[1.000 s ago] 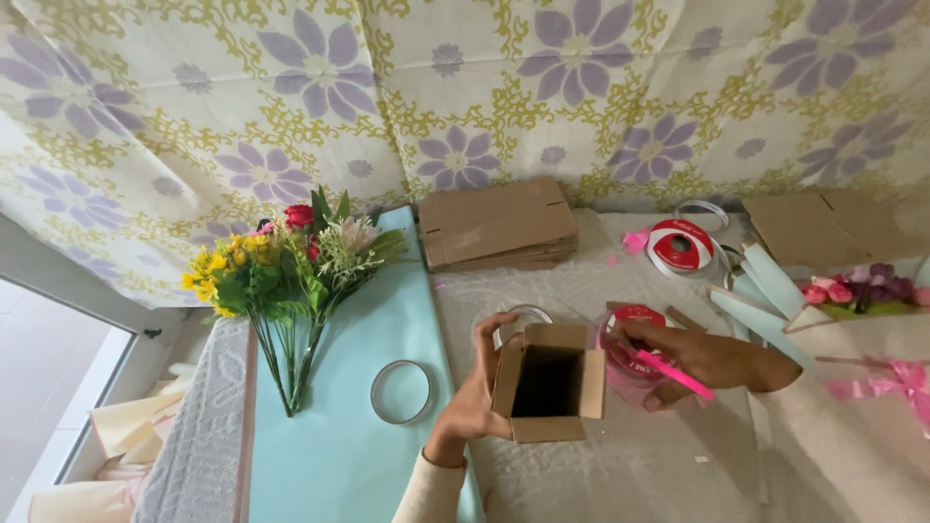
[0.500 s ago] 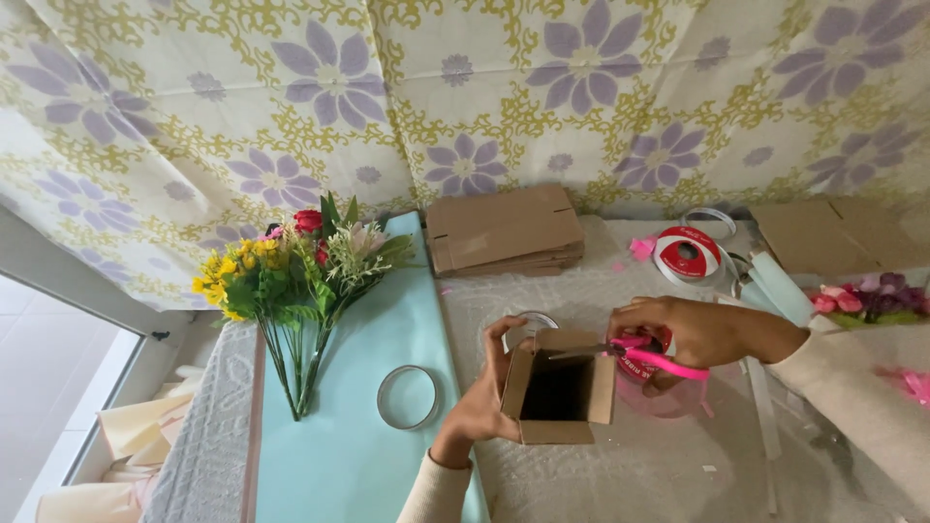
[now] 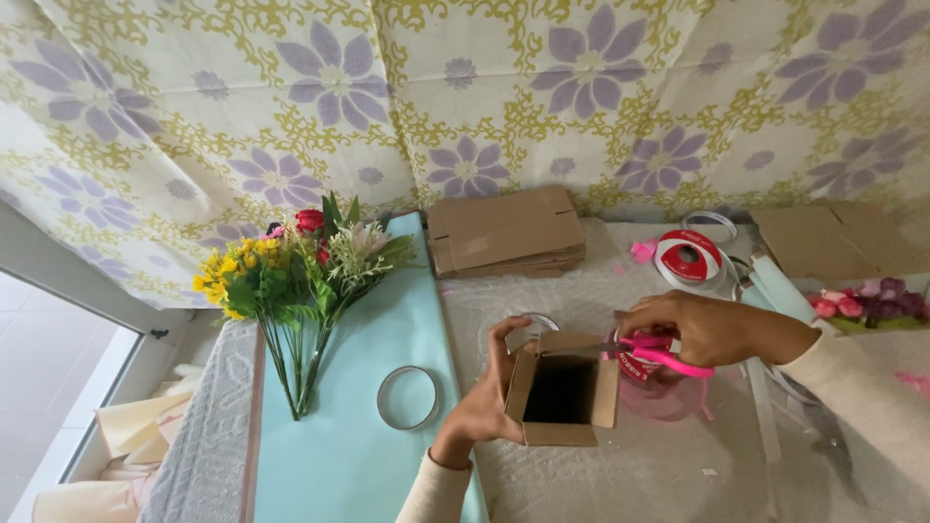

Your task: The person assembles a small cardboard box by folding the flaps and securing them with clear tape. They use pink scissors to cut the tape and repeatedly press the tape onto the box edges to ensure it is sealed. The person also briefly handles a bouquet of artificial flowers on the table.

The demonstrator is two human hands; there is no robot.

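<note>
An open brown cardboard box [image 3: 562, 389] stands on the table with its mouth facing up. My left hand [image 3: 484, 402] grips its left side, thumb over the top edge. My right hand [image 3: 702, 329] holds pink-handled scissors [image 3: 659, 354] whose blades reach the box's upper right flap. Beneath the scissors lies a pink ribbon spool [image 3: 664, 387].
A bunch of artificial flowers [image 3: 291, 276] lies on a light blue sheet [image 3: 349, 455] beside a clear tape ring [image 3: 407, 397]. Flat cardboard boxes [image 3: 504, 232] are stacked at the back. A red and white ribbon roll [image 3: 688, 260] and more flowers [image 3: 867, 298] sit right.
My right hand with the scissors has moved left from the ribbon spool up to the box's right flap. My left hand has kept its hold on the box.
</note>
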